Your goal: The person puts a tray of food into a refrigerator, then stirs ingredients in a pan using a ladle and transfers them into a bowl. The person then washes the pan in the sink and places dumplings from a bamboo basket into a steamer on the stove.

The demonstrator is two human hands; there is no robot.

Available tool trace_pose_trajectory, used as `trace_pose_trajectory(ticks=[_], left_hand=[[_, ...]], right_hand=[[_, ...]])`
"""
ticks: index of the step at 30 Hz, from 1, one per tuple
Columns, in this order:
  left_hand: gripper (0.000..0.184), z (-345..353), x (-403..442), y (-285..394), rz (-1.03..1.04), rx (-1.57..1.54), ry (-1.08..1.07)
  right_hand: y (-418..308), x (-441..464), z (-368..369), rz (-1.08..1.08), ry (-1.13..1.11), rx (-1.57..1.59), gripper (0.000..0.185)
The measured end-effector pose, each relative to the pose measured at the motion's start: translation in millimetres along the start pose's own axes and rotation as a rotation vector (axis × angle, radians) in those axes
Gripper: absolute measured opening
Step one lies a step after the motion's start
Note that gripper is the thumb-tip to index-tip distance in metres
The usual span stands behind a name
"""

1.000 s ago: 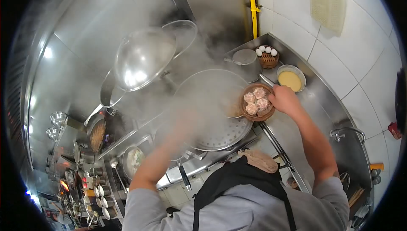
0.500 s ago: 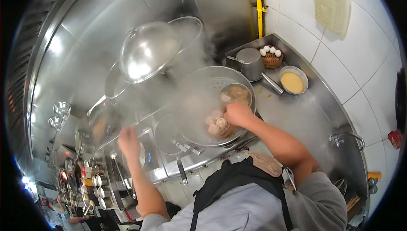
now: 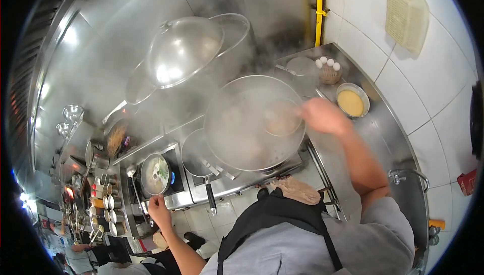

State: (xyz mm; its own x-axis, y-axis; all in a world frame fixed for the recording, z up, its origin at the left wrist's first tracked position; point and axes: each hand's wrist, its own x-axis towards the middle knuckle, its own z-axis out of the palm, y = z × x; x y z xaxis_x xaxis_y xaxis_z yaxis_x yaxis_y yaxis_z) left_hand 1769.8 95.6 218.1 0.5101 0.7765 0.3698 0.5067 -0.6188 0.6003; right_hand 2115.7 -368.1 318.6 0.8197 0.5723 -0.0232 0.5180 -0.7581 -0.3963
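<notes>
My right hand [image 3: 325, 116] is closed at the right rim of a wide steaming pan [image 3: 229, 166]. Whatever its fingers grip, if anything, is hidden. Just inside that rim a round bowl [image 3: 282, 118] with brownish contents shows dimly through steam. Paler food deeper in the wide pan is blurred. At lower left, the fingers of my left hand [image 3: 159, 209] are drawn together just below a small frying pan [image 3: 155, 174] holding white and green food. I cannot tell whether they hold its handle.
An empty-looking pan [image 3: 194, 156] with a dark handle sits between the burners. A domed lid [image 3: 184, 50] leans at the back. Eggs [image 3: 327, 63], a lidded-looking pot [image 3: 301, 66] and a bowl of yellow liquid [image 3: 350, 101] stand at right. A blue flame [image 3: 173, 177] burns; people work at lower left.
My right hand has moved from over the food to the pan's right rim. My left hand has moved down, uncovering the small frying pan. Steam now veils the wide pan's contents more.
</notes>
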Motion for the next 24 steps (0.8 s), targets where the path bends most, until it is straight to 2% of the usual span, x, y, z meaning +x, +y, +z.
trace_pose_trajectory(ticks=[1,5,10,15,19,20,24], left_hand=[[0.025,3,-3,3,-0.006,0.020,-0.020],[0.021,13,-4,34,0.028,0.020,-0.032],[0.025,22,-2,68,0.020,-0.004,-0.089],[0.024,28,-5,79,0.043,0.051,-0.105],[0.022,40,-7,78,0.062,-0.031,-0.114],[0.024,41,-6,80,0.024,0.002,-0.168],[0.025,46,2,109,0.044,-0.027,-0.215]], right_hand=[[8,-6,-8,0.018,0.103,0.011,0.030],[26,-13,-22,0.184,0.045,0.092,0.036],[44,-17,-7,0.165,0.055,0.077,0.036],[59,-15,1,0.193,0.056,0.051,0.036],[70,-6,6,0.179,0.039,0.003,0.037],[71,-4,6,0.182,0.027,-0.007,0.037],[75,-4,11,0.160,0.091,0.072,0.037]])
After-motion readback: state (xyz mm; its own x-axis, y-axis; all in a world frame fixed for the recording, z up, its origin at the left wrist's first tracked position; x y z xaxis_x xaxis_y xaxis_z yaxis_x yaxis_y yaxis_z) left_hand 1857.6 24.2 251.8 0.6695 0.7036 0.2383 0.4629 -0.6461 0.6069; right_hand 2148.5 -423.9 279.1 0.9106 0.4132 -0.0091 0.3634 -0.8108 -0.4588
